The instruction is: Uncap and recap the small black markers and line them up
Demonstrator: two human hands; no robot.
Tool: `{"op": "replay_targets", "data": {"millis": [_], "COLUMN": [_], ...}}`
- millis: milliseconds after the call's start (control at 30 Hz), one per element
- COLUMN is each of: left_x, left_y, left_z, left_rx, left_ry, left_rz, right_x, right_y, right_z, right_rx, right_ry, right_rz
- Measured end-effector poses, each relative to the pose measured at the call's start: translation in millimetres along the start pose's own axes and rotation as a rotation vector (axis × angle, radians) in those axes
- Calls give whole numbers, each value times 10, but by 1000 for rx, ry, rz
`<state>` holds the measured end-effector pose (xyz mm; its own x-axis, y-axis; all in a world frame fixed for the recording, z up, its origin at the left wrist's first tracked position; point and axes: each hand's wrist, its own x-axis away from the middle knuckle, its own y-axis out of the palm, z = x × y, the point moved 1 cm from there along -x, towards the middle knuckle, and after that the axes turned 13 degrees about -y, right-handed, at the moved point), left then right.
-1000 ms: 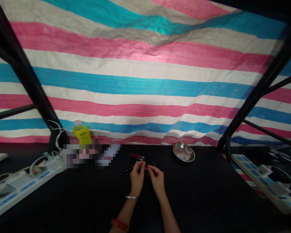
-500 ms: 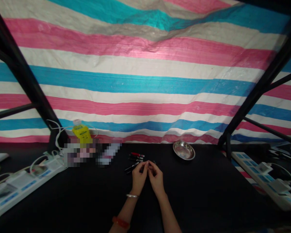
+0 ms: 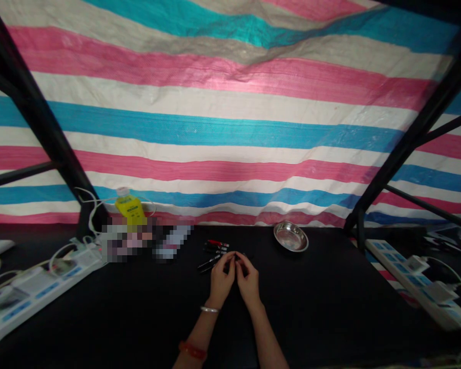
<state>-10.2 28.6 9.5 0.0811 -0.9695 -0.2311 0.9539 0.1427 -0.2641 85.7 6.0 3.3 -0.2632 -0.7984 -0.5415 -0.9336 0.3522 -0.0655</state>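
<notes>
In the lower middle of the frame, a person's left hand and right hand are coming together at the fingertips, each one pinching with thumb and fingers. Between the tips they are holding a small dark thing, mostly hidden by the fingers, so its shape is hard to tell. A silver bracelet is circling the left wrist, and a red band is sitting farther up that arm. Just beyond the left hand, a red pen and some black pens are lying on the black table. Right of center, a shiny metal bowl is resting near the table's far edge. Toward the left, a yellow bottle is standing before a striped sheet, which is filling the upper frame. White power strips are running along the left and right sides.
</notes>
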Motion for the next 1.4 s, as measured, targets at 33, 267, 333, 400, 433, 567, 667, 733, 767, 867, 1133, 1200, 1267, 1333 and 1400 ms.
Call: {"op": "replay_targets", "data": {"millis": [33, 267, 333, 400, 433, 567, 667, 733, 767, 867, 1133, 1200, 1267, 1333, 1400], "left_x": [-12, -92, -95, -92, -90, -84, -84, -87, -89, -96, -91, -91, -91, -91, -89], "left_y": [-11, -226, -258, -258, -251, -221, -218, -224, -228, -242, -232, -223, -216, -214, -215], "left_z": [-18, -46, -38, -36, -36, -28, -14, -8, -7, -10, -1, 2, 2, -1, -7], "left_rx": [-16, -365, -509, -601, -633, -726, -757, -762, -760, -749, -822, -849, -871, -892, -912], "left_ry": [10, 4, -90, -164, -186, -220, -242, -257, -263, -280, -217, -198, -183, -166, -142], "left_rz": [23, 322, 361, 364, 360, 325, 285, 263, 254, 231, 224, 225, 222, 217, 210], "right_x": [3, 18, 19, 18, 16, 2, -10, -15, -16, -16, -15, -15, -14, -11, -7], "right_y": [-1, -23, -27, -35, -41, -75, -97, -105, -108, -110, -95, -94, -95, -95, -93], "right_z": [8, 87, 98, 98, 97, 106, 131, 143, 145, 138, 110, 108, 107, 104, 102], "right_rx": [6, -9, -17, -17, -12, -2, -20, -33, -35, -19, -57, -57, -55, -47, -41], "right_ry": [10, 121, 130, 138, 138, 130, 155, 167, 167, 166, 175, 184, 190, 187, 183], "right_rz": [14, 170, 192, 197, 197, 222, 264, 277, 277, 267, 260, 252, 246, 239, 233]}}
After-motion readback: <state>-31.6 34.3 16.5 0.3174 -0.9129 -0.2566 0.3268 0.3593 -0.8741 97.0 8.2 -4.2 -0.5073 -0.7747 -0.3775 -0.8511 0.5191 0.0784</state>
